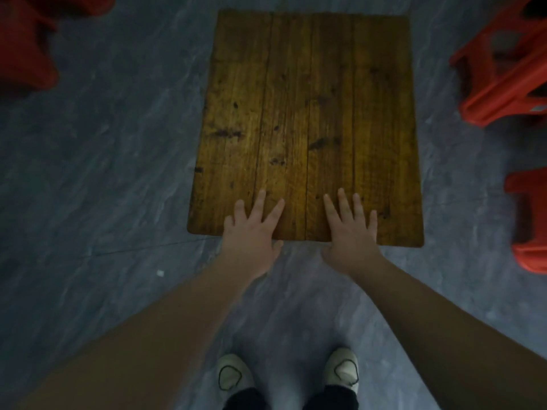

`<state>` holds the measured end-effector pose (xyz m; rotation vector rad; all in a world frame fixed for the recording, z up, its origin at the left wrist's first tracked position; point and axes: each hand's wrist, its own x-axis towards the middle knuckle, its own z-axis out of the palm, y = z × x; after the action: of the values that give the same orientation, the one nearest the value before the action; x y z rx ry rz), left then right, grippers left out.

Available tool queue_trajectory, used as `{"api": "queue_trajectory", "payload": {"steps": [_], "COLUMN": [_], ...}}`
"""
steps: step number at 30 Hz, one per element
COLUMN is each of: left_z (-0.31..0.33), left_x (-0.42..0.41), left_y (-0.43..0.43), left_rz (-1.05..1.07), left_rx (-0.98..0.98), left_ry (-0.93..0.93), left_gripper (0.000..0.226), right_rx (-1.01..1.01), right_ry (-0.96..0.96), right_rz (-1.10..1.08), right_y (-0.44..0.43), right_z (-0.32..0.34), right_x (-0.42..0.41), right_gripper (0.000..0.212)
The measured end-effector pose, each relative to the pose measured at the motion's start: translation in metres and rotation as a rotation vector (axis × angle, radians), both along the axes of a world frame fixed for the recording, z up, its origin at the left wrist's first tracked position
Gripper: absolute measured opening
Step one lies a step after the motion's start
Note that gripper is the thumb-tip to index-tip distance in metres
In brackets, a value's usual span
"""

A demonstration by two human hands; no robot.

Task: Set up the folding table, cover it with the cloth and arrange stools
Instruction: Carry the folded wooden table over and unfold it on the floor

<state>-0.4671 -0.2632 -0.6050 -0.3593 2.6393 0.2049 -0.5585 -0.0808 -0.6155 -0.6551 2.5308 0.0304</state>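
Looking straight down, I see both my hands laid flat on the near edge of a rectangular folding table of dark, knotty brown wooden planks [307, 99]. My left hand [251, 229] lies towards the near left corner and my right hand [349, 232] just beside the middle of that edge. The fingers of both are straight and spread on the wood, and neither has hold of anything. Both thumbs sit just off the edge; I cannot tell whether they hook beneath it.

The table's legs are hidden under its top, but it appears to stand level above the grey marbled floor [103, 173], so I judge the unfolding done or nearly done.

No cloth covers the wood. A blurred red shape [26, 39] lies on the floor off the far left corner; I cannot tell what it is. One red plastic stool [503, 69] lies tipped off the far right corner, and another red plastic stool [529, 223] sits off the right edge. Covering the table and placing the stools are both left to do.
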Motion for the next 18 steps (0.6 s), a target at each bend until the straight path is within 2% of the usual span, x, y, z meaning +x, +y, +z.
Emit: {"api": "queue_trajectory", "payload": {"steps": [4,9,12,18], "left_z": [0.013,0.016,0.007,-0.007], "left_x": [0.000,-0.012,-0.021,-0.021], "left_y": [-0.005,-0.002,-0.006,-0.005], "left_rz": [0.019,-0.045,-0.054,-0.011], "left_rx": [0.074,0.058,0.058,0.021], "left_ry": [-0.040,-0.067,-0.107,-0.176], "left_gripper": [0.078,0.098,0.108,0.106], "right_rx": [-0.065,-0.003,0.001,-0.074], "right_ry": [-0.017,0.011,0.030,0.043], "right_rz": [0.019,-0.012,0.007,-0.013], "right_y": [0.017,0.037,0.039,0.042], "right_z": [0.017,0.014,0.005,-0.003], "right_x": [-0.011,-0.017,-0.012,-0.011], "right_gripper": [0.088,0.098,0.094,0.090]}}
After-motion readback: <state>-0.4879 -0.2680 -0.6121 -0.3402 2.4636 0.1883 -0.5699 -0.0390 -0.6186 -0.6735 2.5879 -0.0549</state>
